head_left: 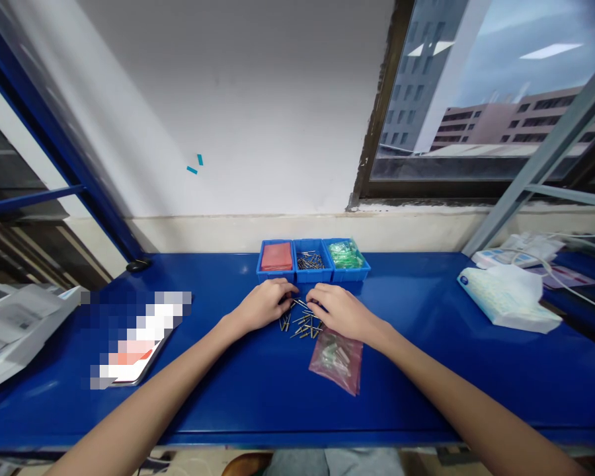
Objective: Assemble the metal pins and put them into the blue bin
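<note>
A plain white wall (277,119) rose behind the glossy dark-blue surface (248,410), with a cream band (203,235) along its foot and two small teal strips (200,160) on it. At right, a brown-framed glass window (446,168) showed pinkish buildings (496,125), a grey tower (419,79) and cloudy sky (515,26); bright rectangular lights (550,51) appeared in the pane. A slanting blue metal post (52,139) stood left, a grey one (543,158) right. Pale floor (198,461) lay below.

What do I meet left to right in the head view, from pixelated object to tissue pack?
Pixelated object, left bin with red sheets, middle bin with metal pieces, right bin with green packets, tissue pack.
</note>
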The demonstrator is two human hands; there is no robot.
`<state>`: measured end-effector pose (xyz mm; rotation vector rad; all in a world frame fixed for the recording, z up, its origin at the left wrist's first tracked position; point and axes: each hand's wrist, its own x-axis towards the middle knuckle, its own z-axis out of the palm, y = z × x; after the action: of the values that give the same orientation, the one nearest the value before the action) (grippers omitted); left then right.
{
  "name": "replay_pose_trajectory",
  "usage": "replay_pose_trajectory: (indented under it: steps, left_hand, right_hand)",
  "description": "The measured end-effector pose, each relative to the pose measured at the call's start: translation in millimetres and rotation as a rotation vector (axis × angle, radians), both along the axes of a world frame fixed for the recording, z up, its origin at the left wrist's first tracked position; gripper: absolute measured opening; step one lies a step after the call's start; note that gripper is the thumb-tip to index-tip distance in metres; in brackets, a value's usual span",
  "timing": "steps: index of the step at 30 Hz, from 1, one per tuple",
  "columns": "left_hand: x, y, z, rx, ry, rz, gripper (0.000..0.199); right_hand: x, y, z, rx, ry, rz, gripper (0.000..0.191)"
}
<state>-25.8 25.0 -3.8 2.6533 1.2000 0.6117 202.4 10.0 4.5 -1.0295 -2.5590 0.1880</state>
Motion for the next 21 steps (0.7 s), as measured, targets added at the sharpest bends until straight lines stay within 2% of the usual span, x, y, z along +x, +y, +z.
replay_pose_trajectory:
  steps: [12,21]
  left_hand:
    - [-2.5,2.9,-7.0,0.088,-0.010,0.012,0.023]
    - [1.9,-3.5,-3.8,0.136,-0.104,0.023,0.027]
  right_hand:
    - [0.5,2.1,-1.5,0.004,0.018,0.003,0.016]
    - [-3.7,3.4,-4.1,0.009,0.182,-0.093,0.017]
